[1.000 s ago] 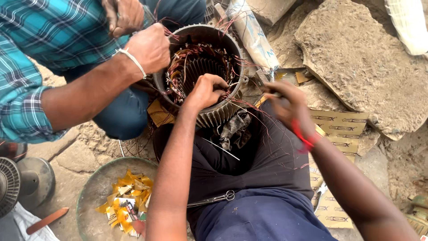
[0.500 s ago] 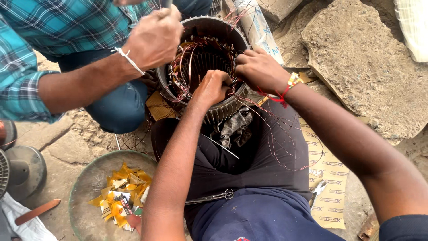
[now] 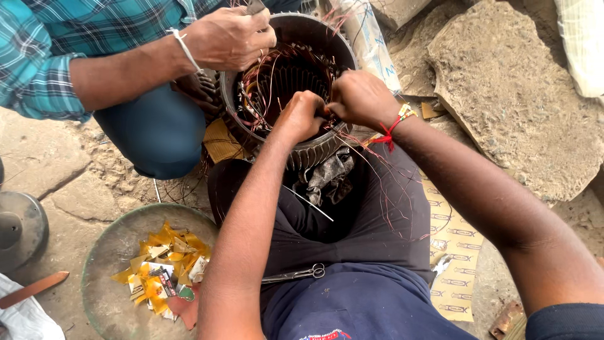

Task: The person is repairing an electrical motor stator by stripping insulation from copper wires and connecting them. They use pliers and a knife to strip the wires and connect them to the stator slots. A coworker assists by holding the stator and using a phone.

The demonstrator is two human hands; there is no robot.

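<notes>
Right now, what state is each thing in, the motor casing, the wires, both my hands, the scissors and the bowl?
motor stator: open-ended, copper windings exposed inside.
copper wires: loose strands trailing over the lap.
left hand: closed, pinching at the windings.
right hand: closed on wire at the rim.
co-worker's hand: gripping the far rim.
scissors: shut, lying on the lap.
bowl: holding yellow paper scraps.

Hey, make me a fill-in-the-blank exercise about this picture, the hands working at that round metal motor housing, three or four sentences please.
1. Both of the person's hands, the left hand and the right hand, meet at the rim of the motor housing, which is full of thin ____ wires.
2. The right wrist wears a ____ thread.
3. The co-worker's hand comes out of a ____ shirt sleeve.
4. A pair of ____ lies on the person's lap.

Missing words: copper; red; plaid; scissors
</notes>
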